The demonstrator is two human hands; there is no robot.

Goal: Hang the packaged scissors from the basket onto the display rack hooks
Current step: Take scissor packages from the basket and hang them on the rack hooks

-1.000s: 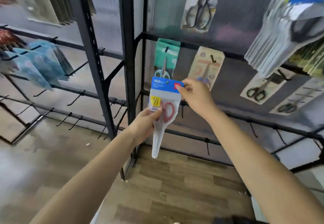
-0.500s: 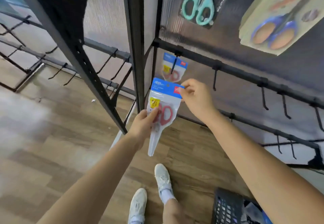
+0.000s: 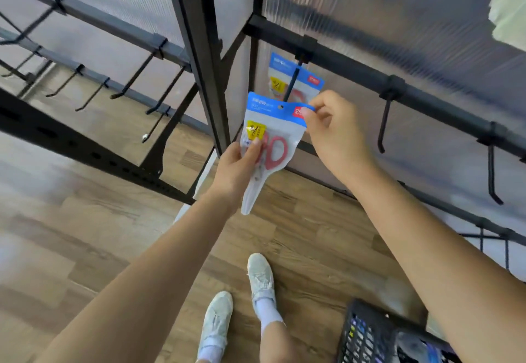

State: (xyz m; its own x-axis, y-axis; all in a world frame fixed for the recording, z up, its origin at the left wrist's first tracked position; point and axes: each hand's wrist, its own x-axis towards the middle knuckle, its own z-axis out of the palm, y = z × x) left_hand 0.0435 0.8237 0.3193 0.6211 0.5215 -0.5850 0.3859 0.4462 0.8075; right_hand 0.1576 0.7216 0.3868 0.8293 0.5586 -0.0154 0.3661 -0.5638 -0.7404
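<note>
head view: the left hand (image 3: 237, 165) grips the middle of a clear plastic pack of red-handled scissors with a blue header card (image 3: 271, 138), thumb across the front near the yellow sticker. the right hand (image 3: 336, 132) pinches the header's right corner between thumb and forefinger. the pack's punched hole sits just below the tip of a black metal hook (image 3: 291, 84) on the black horizontal rack bar (image 3: 355, 69), near the rack's left upright. an identical blue-headed scissors pack (image 3: 308, 79) already hangs on that hook, further back toward the ribbed grey panel. empty black hooks (image 3: 384, 123) follow along the bar to the right. a black plastic basket (image 3: 370, 334) sits on the wood-look floor at bottom right, more packs inside it, contents blurry.

change: a second ago the pack was held up at a higher bar with other scissors cards; half a second ago it was lower but clearly short of this hook. now the hole is nearly lined up with the hook tip, same two-handed hold. judgement: this is the threading step; the pack is not yet on the hook. next it likely needs a small lift and push so the tip passes through the hole.
</note>
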